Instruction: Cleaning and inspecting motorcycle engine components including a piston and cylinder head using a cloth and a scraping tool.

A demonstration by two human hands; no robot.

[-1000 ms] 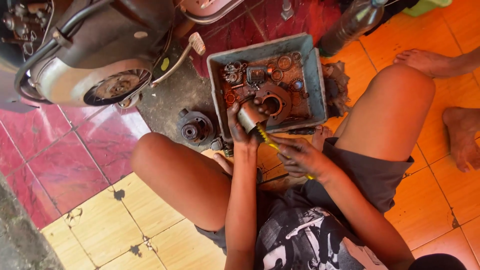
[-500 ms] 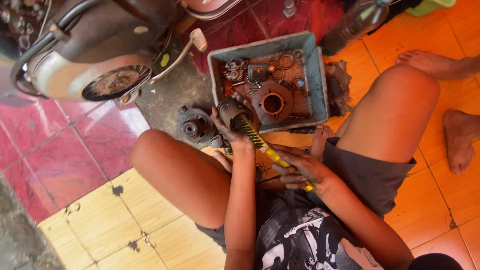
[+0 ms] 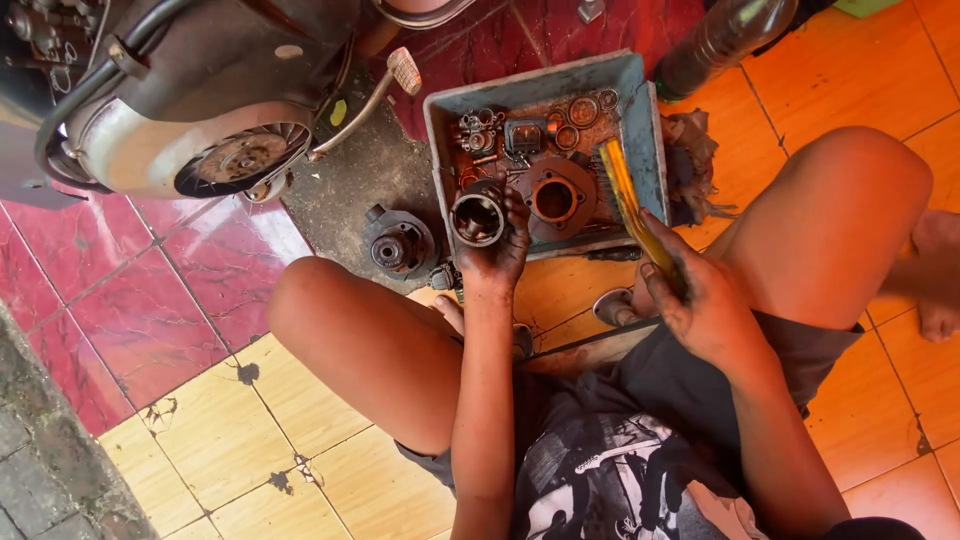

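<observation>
The left hand (image 3: 497,252) is closed around a short, grimy metal cylinder (image 3: 478,217), its open bore facing up, held over the near left corner of a blue-grey tray (image 3: 648,120). The right hand (image 3: 700,300) grips the handle of a yellow brush (image 3: 628,205), whose bristled end lies across the tray's right side. In the tray sit rusty, oily parts: a round flanged casting (image 3: 556,198), rings and a carburettor-like piece. A dark finned part (image 3: 398,245) stands on the stained floor beside the tray. Glossy red and orange tiles (image 3: 150,300) surround the person's bare knees; a scooter engine (image 3: 215,150) is at upper left.
</observation>
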